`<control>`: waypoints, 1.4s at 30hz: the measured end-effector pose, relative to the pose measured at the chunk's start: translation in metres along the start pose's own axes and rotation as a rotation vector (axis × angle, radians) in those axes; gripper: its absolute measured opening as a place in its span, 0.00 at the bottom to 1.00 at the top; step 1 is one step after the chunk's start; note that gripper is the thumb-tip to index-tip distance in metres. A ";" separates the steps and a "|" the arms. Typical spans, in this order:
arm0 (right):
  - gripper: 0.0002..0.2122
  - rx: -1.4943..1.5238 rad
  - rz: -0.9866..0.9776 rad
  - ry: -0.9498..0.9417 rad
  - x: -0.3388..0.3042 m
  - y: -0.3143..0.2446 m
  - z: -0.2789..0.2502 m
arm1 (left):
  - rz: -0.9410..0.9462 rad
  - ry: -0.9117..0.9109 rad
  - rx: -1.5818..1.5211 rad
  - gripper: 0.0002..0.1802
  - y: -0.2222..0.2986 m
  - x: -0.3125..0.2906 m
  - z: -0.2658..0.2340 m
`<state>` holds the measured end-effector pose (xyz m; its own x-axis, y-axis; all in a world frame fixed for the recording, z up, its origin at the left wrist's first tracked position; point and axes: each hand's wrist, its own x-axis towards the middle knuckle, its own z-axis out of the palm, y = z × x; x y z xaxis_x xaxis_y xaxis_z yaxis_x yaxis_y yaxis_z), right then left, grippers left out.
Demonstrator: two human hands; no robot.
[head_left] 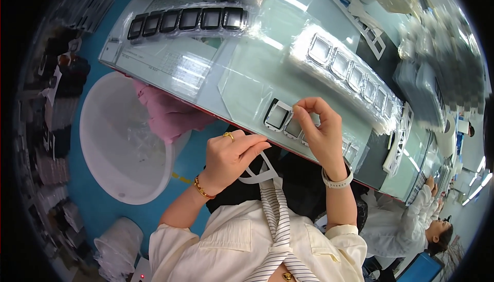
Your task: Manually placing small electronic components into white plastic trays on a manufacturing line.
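Observation:
Near the front edge of the glass-topped table lies a row of small square frames, the leftmost a black-and-white frame (277, 115) with a clear middle. Over this row my right hand (324, 130) has thumb and forefinger pinched together beside that leftmost frame; anything between the fingertips is too small to make out. My left hand (229, 156) is closed at the red-trimmed table edge, its thumb pressed against the fingers, and what it may hold is hidden. Just below it, a white curved strip (252, 180) hangs in front of my striped tie.
A clear plastic tray (301, 55) of silvery square frames stands at the right; a row of black frames (180, 19) sits at the far left. A white tub (98, 143) and pink cloth (167, 109) are at the left. A co-worker (406, 220) works on the right.

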<state>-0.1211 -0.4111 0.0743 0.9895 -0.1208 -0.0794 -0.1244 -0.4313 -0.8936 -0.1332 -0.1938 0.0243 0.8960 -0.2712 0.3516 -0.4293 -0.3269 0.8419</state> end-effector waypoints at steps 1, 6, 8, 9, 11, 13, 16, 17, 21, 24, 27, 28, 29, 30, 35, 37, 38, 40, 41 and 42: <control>0.05 -0.018 -0.009 0.001 0.000 0.000 0.001 | 0.050 0.003 0.056 0.08 0.000 0.001 0.001; 0.05 -0.048 -0.018 -0.005 0.001 -0.001 0.002 | 0.096 -0.025 0.149 0.11 -0.003 0.002 0.000; 0.05 -0.049 -0.018 -0.004 0.002 -0.001 0.002 | 0.113 -0.030 0.170 0.12 -0.005 0.002 0.000; 0.05 -0.058 -0.019 -0.003 0.002 -0.001 0.002 | 0.113 -0.031 0.169 0.12 -0.005 0.001 0.000; 0.05 -0.065 -0.020 -0.001 0.002 -0.002 0.002 | 0.114 -0.041 0.184 0.12 -0.006 0.001 0.001; 0.05 -0.073 -0.009 0.001 0.002 -0.003 0.003 | 0.115 -0.037 0.185 0.12 -0.006 0.001 0.001; 0.06 -0.093 -0.033 0.005 0.002 -0.003 0.003 | 0.120 -0.037 0.195 0.13 -0.006 0.001 0.001; 0.06 -0.093 -0.033 0.006 0.002 -0.003 0.003 | 0.123 -0.040 0.205 0.13 -0.006 0.001 0.001; 0.05 -0.099 -0.027 0.014 0.002 -0.002 0.004 | 0.143 -0.044 0.234 0.15 -0.006 0.000 0.002; 0.05 -0.100 -0.028 0.017 0.001 -0.002 0.004 | 0.157 -0.048 0.279 0.16 -0.006 0.001 0.002; 0.05 -0.105 -0.038 0.019 0.001 0.000 0.004 | 0.142 -0.053 0.292 0.17 -0.005 0.001 0.003; 0.05 -0.107 -0.051 0.020 0.001 0.001 0.005 | 0.139 -0.054 0.295 0.16 -0.004 0.002 0.003; 0.05 -0.106 -0.050 0.022 0.001 0.001 0.004 | 0.136 -0.055 0.297 0.16 -0.004 0.002 0.003; 0.05 -0.113 -0.053 0.022 0.001 0.001 0.004 | 0.137 -0.056 0.297 0.16 -0.004 0.002 0.003; 0.05 -0.113 -0.043 0.026 0.002 0.000 0.004 | 0.152 -0.080 0.283 0.16 0.003 0.004 0.006; 0.05 -0.122 -0.059 0.025 0.002 0.001 0.004 | 0.150 -0.088 0.279 0.15 0.004 0.005 0.008; 0.05 -0.121 -0.061 0.025 0.002 0.001 0.004 | 0.149 -0.096 0.280 0.15 0.004 0.006 0.009; 0.04 -0.130 -0.067 0.029 0.002 -0.001 0.004 | 0.139 -0.097 0.281 0.15 0.005 0.006 0.010; 0.04 -0.129 -0.069 0.030 0.003 -0.001 0.004 | 0.129 -0.098 0.280 0.14 0.006 0.007 0.010; 0.04 -0.194 -0.151 0.046 0.004 -0.001 0.004 | 0.131 -0.097 0.282 0.14 0.006 0.007 0.011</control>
<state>-0.1166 -0.4076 0.0726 0.9941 -0.0804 0.0729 0.0087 -0.6108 -0.7917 -0.1305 -0.2075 0.0277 0.8219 -0.4079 0.3975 -0.5668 -0.5174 0.6411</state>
